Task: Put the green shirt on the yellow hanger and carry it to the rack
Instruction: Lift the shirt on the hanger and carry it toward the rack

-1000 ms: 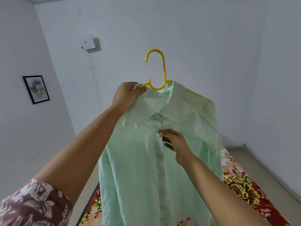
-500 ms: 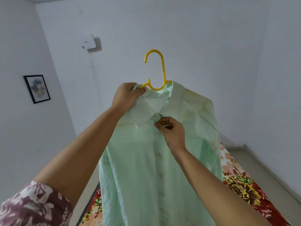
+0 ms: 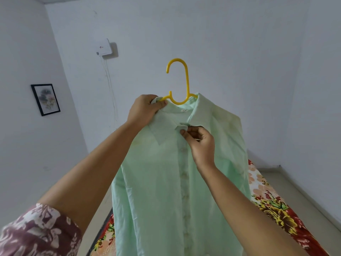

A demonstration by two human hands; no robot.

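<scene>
hands [image 3: 143, 110] [image 3: 201, 143] grip green shirt [image 3: 156, 182] — pale, on hanger [image 3: 186, 80]

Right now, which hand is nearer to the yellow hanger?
Left. The left hand grips one arm of the yellow hanger together with the collar of the green shirt. The right hand is lower, pinching the shirt front under the collar, apart from the hanger.

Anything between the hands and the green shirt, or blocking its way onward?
Nothing visible: the left hand grips the green shirt and yellow hanger, the right hand pinches its collar front. No rack is in view.
</scene>
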